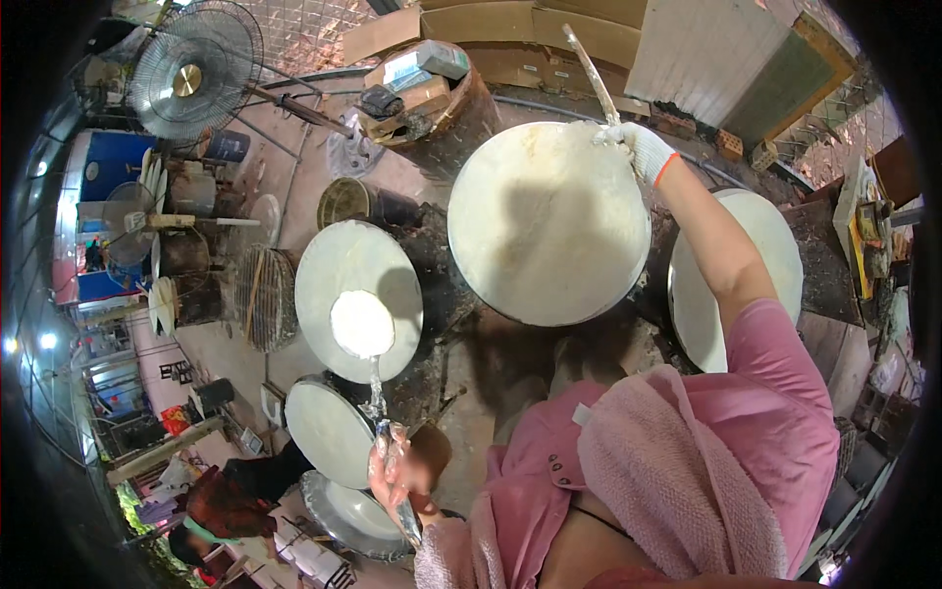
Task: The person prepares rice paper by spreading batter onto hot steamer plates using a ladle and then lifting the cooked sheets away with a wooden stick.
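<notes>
My left hand (394,471) is closed around the handle of a metal ladle (375,386), its fingers smeared white. The ladle's bowl, full of bright white liquid (362,324), is over a round pale cooking surface (324,280); whether it touches is unclear. My right hand (639,151), in a white knit glove with an orange cuff, grips a stained stick (589,70) at the far right rim of a larger round pale surface (500,228). Shadows fall across that disc. Beneath my right arm lies another round pale surface (773,258).
Nearer on the left are another pale disc (327,427) and a wide metal basin (353,515). A standing fan (195,73), a dark bucket (346,202) and a cluttered drum (471,103) are beyond. A person (228,508) is bent over at lower left.
</notes>
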A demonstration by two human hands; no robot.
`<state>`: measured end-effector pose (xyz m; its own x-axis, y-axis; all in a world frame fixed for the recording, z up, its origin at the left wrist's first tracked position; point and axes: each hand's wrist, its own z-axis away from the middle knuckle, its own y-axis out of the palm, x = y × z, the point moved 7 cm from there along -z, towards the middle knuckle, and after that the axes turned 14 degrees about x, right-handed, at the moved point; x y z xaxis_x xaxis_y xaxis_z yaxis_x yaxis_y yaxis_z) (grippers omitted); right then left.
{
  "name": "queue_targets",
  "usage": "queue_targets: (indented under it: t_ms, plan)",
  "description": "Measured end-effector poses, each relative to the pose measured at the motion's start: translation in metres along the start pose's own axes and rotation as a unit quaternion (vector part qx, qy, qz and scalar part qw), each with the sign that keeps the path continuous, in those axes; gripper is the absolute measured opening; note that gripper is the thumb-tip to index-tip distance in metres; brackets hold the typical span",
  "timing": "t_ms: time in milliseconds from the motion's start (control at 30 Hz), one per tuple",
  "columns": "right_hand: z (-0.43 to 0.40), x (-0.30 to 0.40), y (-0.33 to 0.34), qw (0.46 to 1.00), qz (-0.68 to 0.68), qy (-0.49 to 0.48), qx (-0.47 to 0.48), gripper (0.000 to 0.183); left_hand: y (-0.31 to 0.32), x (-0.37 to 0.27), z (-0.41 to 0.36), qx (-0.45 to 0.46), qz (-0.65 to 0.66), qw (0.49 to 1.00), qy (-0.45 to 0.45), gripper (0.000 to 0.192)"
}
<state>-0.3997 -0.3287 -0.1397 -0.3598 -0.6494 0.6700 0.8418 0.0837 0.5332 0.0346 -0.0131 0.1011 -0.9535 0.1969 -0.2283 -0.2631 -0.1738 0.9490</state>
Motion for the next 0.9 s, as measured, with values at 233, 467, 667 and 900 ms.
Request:
queue_targets:
  t_ms: [233,467,667,900]
  plan:
    - [0.026,0.011,0.073,0.997,-0.067,-0.03,-0.001,0.014,-0.003,0.005,-0.002,0.007,0.04,0.999,-0.002,0.032]
    - [0.032,0.018,0.059,0.991,0.048,-0.102,-0.066,0.019,-0.01,0.004,-0.007,-0.036,-0.026,0.999,0.025,0.031]
    - [0.062,0.045,0.017,0.853,0.439,-0.046,-0.277,0.045,-0.009,0.006,-0.016,0.012,0.036,0.998,-0.041,0.028]
    - [0.107,-0.05,0.137,0.695,0.684,-0.02,-0.223,0.06,-0.023,-0.017,-0.014,0.037,0.02,0.996,-0.074,0.032]
